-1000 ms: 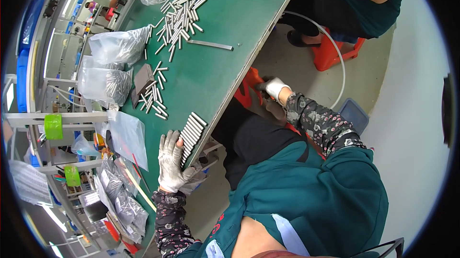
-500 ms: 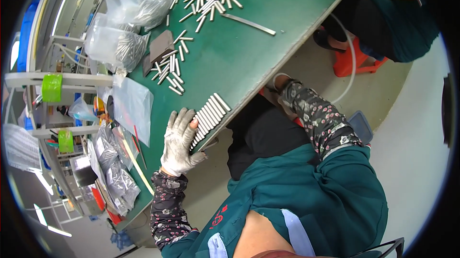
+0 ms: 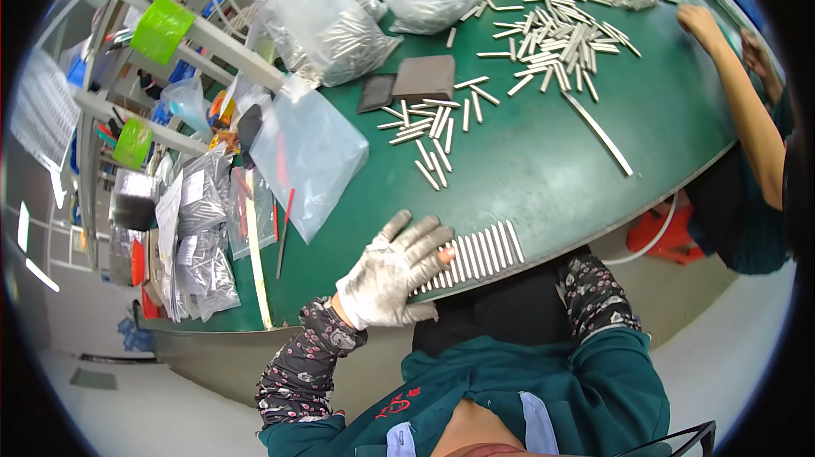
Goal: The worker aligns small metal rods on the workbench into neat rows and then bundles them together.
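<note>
My left hand wears a soiled pale glove with one bare fingertip showing. Its fingers are stretched out and lie flat at the left end of a row of short metal rods, covering part of it. The rods lie side by side along the table's near edge. On the right, only my floral-sleeved right forearm shows; the right hand is hidden behind the table edge. Beyond the row is a small loose group of metal rods beside a dark brown block.
A big heap of rods and a flat metal strip lie farther back on the green table. Rod-filled plastic bags stand behind. An empty clear bag lies left. A co-worker's arm reaches in at right.
The view has turned, so the table now runs across it. My left hand stays at the row. My right hand, partly seen beyond the table edge before, is now hidden.
</note>
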The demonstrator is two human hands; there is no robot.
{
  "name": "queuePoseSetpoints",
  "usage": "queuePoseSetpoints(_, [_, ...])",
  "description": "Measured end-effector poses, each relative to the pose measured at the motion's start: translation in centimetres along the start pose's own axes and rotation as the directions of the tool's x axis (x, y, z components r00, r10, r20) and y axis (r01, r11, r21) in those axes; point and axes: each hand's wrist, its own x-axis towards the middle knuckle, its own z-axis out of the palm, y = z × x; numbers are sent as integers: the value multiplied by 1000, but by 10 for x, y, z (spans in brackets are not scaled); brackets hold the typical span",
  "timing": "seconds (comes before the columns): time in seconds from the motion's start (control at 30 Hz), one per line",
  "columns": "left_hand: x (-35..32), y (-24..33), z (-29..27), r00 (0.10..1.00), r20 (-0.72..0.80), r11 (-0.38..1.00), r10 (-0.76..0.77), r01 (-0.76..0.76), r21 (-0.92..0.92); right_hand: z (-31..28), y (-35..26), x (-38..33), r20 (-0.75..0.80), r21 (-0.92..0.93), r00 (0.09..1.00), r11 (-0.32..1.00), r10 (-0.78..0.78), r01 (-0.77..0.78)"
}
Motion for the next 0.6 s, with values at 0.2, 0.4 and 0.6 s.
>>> queuePoseSetpoints(0.2, [-7, 1, 2, 1000, 7, 1000, -27, 27, -3, -23, -26, 16, -17, -41, 999, 998, -49, 48])
queuePoseSetpoints(0.4, [-4, -2, 5, 999, 36, 998, -26, 28, -54, -32, -28, 20, -38, -48, 997, 997, -60, 58])
queuePoseSetpoints(0.6, [-3, -3, 6, 1000, 16, 997, -12, 13, -72, -24, -16, 5, -48, -38, 998, 999, -38, 36])
